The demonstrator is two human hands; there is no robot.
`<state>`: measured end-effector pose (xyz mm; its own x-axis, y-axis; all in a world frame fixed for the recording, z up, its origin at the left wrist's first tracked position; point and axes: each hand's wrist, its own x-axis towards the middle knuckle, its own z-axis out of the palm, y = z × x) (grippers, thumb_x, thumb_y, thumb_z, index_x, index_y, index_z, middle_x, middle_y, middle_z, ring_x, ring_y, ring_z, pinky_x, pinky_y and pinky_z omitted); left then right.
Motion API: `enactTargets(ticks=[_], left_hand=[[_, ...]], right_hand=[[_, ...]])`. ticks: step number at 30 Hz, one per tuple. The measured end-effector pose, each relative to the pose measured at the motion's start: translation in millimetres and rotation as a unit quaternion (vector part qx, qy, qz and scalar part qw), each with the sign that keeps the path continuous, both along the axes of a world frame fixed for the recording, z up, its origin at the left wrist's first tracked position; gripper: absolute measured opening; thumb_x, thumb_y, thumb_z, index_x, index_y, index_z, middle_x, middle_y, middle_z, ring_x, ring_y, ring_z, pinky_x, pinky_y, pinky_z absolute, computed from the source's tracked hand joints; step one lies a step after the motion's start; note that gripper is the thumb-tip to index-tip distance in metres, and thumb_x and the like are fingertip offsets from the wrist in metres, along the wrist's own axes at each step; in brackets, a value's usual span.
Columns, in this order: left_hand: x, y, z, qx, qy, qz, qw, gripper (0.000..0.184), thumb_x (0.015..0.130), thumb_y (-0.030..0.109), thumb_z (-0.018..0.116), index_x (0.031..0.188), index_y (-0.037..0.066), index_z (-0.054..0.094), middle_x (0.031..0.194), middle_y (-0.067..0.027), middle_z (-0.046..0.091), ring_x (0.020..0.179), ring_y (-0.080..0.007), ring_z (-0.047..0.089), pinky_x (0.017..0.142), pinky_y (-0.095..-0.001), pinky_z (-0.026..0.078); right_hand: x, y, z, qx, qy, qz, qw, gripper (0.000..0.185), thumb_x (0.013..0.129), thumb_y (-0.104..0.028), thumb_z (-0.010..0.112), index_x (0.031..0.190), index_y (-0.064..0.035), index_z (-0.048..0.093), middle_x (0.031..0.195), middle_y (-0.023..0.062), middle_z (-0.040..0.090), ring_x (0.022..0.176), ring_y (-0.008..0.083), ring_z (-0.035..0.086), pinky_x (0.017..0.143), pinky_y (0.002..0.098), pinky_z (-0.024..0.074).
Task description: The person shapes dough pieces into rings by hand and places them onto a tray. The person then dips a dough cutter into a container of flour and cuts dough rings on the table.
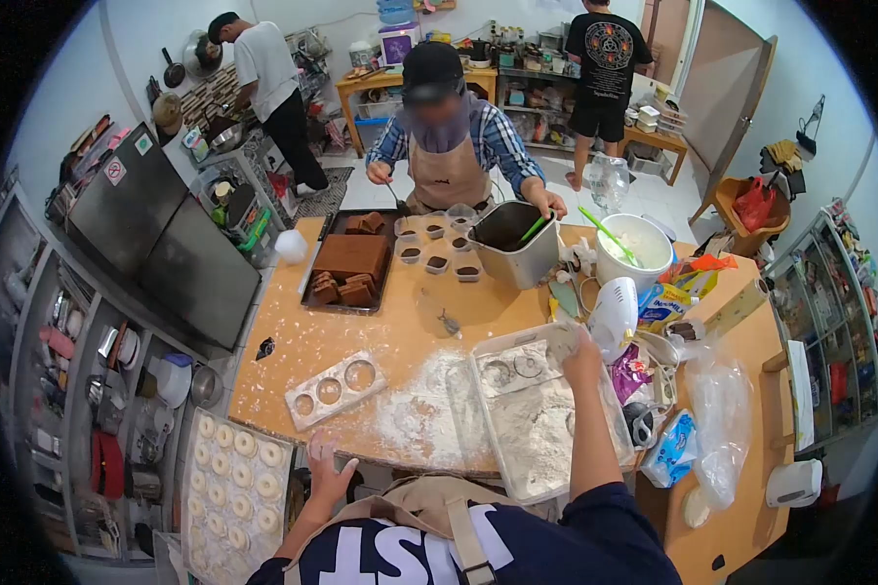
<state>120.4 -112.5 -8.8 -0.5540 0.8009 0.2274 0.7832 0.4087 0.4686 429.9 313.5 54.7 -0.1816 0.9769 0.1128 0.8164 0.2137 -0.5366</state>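
My left hand point(330, 478) is at the front edge of the table with its fingers spread and nothing in them. Just beyond it lies a floury board with round holes point(314, 408). My right hand point(582, 359) is closed at the far right corner of a clear plastic tub point(482, 414). A pale, roundish thing point(561, 341) shows at its fingertips; I cannot make out what it is. Flour point(546, 439) covers the tub's bottom, and a floury piece with rings point(502, 372) sits at its far end. Loose flour point(415, 414) is strewn on the table left of the tub.
A tray of dough rings point(200, 487) stands at my left. Opposite, a person point(444, 146) holds a spoon and a metal tin point(517, 258) beside small cups and a tray of brown cake point(349, 255). A white bucket point(644, 263), hand mixer point(615, 312) and packets crowd the right.
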Motion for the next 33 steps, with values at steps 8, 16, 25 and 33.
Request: enactTargets(ticks=[8,16,25,33], left_hand=[[7.1,14.0,21.0,-0.002,-0.010,-0.033,0.999,0.060,0.068,0.022,0.073,0.118,0.000,0.046,0.133,-0.0266,0.032,0.122,-0.0454,0.029,0.101,-0.0530,0.025],[-1.1,5.0,26.8,-0.031,-0.030,0.004,0.999,0.060,0.069,0.025,0.073,0.118,-0.001,0.048,0.133,-0.0255,0.033,0.124,-0.0435,0.029,0.103,-0.0499,0.026],[-6.2,61.7,27.8,0.001,-0.133,-0.074,0.988,0.071,0.077,0.026,0.069,0.134,0.003,0.033,0.142,-0.0211,0.027,0.131,-0.0377,0.024,0.107,-0.0460,0.024],[-7.5,148.9,57.0,0.197,-0.825,-0.060,0.526,0.057,0.086,0.013,0.062,0.131,0.015,0.027,0.121,-0.0087,0.051,0.106,-0.0243,0.053,0.092,-0.0367,0.044]], right_hand=[[6.5,8.3,-56.1,0.085,-0.066,0.060,0.992,0.048,0.072,-0.003,0.057,0.119,-0.0111,0.048,0.104,0.0171,0.056,0.092,0.0374,0.057,0.075,0.0459,0.0465],[18.7,-8.3,-50.8,0.113,-0.070,0.015,0.991,0.040,0.075,-0.009,0.060,0.115,-0.0073,0.050,0.097,0.0184,0.058,0.093,0.0382,0.056,0.073,0.0452,0.0469],[-84.0,-54.7,13.1,-0.085,0.374,0.122,0.915,0.061,0.064,-0.003,0.073,0.120,-0.0069,0.048,0.116,0.0098,0.051,0.105,0.0227,0.050,0.090,0.0351,0.0435],[-204.5,-191.7,-10.1,-0.231,0.414,0.267,0.839,0.068,0.073,-0.014,0.071,0.130,-0.0075,0.036,0.119,0.0142,0.048,0.107,0.0235,0.050,0.091,0.0373,0.0435]])
